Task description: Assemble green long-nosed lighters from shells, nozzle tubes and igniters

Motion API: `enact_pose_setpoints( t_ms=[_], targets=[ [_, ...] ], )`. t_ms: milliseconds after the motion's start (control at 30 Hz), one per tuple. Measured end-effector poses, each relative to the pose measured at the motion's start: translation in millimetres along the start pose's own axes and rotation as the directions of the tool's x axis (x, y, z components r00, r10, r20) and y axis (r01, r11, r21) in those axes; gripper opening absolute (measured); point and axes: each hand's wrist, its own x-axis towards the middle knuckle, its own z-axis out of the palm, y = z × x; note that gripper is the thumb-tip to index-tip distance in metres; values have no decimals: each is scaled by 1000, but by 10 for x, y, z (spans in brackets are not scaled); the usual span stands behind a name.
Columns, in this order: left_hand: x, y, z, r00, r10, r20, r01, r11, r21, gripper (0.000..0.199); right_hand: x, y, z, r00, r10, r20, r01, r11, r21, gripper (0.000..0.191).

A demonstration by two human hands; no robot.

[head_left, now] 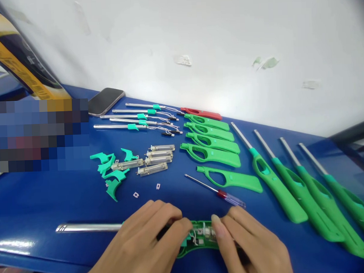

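Observation:
A green lighter shell (186, 254) lies opened up at the table's front, its inner side facing up. White wires and a clear fuel tank (209, 231) show inside it. From its left end a metal tube (89, 227) reaches out. My left hand (150, 241) is closed around the shell's left part, with the fingertips by a teal trigger piece (188, 240). On the right part, my right hand (251, 241) grips the shell, thumb pressed at the tank. Both palms hide much of the shell. Just beyond lies a screwdriver (215, 189) with a clear and red handle.
Metal tubes with wires (118, 127), teal triggers (114, 176), clear tanks (153, 168) and green shell halves (214, 154) lie beyond my hands, with a red one (206, 113). Several assembled lighters (279, 189) lie right. A phone (106, 101) rests by the white wall (214, 28).

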Motion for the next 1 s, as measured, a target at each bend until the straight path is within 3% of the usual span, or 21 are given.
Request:
enact_pose_setpoints(
  t_ms=[367,1000],
  targets=[
    [66,30,-55,1000,-7,19,7,1000,-6,43,-8,-6,-2,1000,-9,-13,8,1000,-3,36],
    [14,25,47,999,33,20,-33,998,49,39,2,40,-21,997,-75,27,75,997,-6,34]
  ],
)
